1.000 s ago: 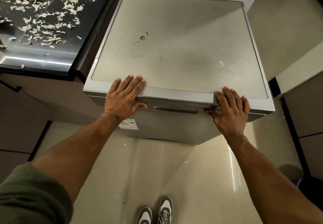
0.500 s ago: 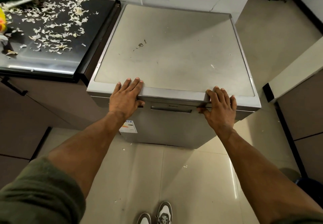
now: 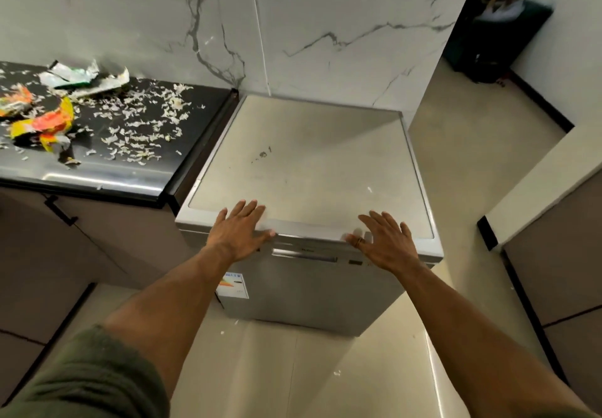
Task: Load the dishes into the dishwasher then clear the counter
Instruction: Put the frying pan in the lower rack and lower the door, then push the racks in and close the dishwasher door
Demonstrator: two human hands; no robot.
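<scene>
While both hands lie spread and hold nothing, the left hand (image 3: 239, 233) rests flat on the front edge of the dishwasher (image 3: 309, 163), fingers straight over its top and thumb along the lip. The right hand (image 3: 386, 246) is splayed just as wide over the same edge, though I cannot tell whether its palm touches or hangs just above. Between the two thumbs and just below them sits the door handle (image 3: 304, 254), a slot whose long axis runs left to right, parallel to the edge under the hands. The door (image 3: 312, 290) looks closed, upright and flush, and no dishes show anywhere, so loading is likely finished. Both forearms reach forward and down, palms down. What is left, by my reading, is the counter (image 3: 107, 173), which butts against the dishwasher's left side. Pale scraps (image 3: 140, 124) are strewn over its dark top, with bright wrappers (image 3: 42, 122) and a torn foil packet (image 3: 84, 77) farther left and back. All of that lies left of the grip, so the left hand is nearer. A dark bin (image 3: 495, 36) stands well apart, back right.
</scene>
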